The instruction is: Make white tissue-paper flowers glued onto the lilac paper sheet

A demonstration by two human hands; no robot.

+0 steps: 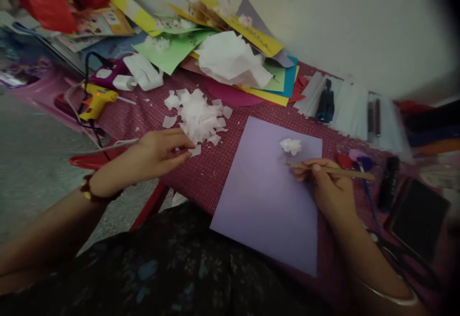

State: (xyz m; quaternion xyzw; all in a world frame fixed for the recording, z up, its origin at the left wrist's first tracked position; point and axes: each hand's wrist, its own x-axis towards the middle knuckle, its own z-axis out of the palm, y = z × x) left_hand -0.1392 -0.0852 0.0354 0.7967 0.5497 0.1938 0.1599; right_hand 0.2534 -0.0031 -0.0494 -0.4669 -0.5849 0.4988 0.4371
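Note:
My left hand [161, 153] is at the near edge of a loose pile of small white tissue paper squares [201, 114]. Its thumb and forefinger come together on one white paper square [196, 150]. My right hand [330, 186] is wrapped round a thin tan wooden stick [338, 171], held nearly level with its narrow end pointing left. Under that end lies a sheet of purple paper [266, 201]. A small tuft of crumpled white paper [291, 146] sits on the sheet's upper right part, just beyond the stick's tip.
A yellow glue gun [97, 102] with its cord lies at the left, beside a white plug adapter [143, 71]. Coloured cards [172, 50] and crumpled white tissue [230, 59] are stacked at the back. Scissors [406, 258] and a dark phone-like slab [419, 217] lie at the right.

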